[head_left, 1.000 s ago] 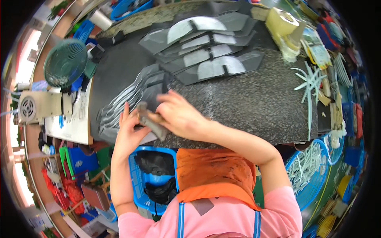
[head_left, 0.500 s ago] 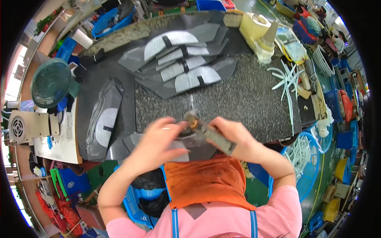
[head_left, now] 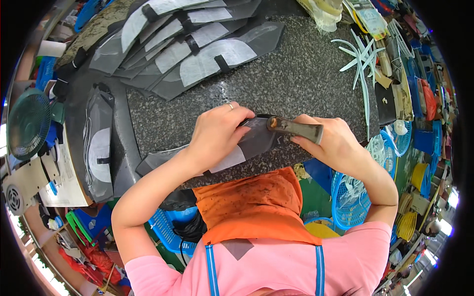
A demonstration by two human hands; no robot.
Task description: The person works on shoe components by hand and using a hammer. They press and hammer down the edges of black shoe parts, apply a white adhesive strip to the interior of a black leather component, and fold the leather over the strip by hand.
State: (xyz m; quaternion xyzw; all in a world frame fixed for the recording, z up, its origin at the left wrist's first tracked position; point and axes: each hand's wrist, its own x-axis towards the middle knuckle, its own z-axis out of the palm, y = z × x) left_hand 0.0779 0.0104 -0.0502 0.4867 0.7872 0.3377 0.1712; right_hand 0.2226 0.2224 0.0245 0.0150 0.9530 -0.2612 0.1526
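Note:
A dark grey flexible panel with a pale patch lies along the near edge of the speckled stone slab. My left hand is closed at the panel's upper edge, thumb and fingers pinching it. In my right hand is a hammer, held low and sideways, its rounded brownish end over the panel's right part. Whether that end touches the panel I cannot tell. Beyond my hands lies a fanned stack of similar grey panels with pale patches and black tabs.
More grey panels lie at the left of the bench. Pale green strips spread over the slab's right side. A green fan stands at the far left. Below the right edge sits a blue basket with pale strips.
My left hand has closed on the panel's edge, where its fingers were apart before. The hammer has moved right and up in view, turning nearly level. The whole view has shifted too.

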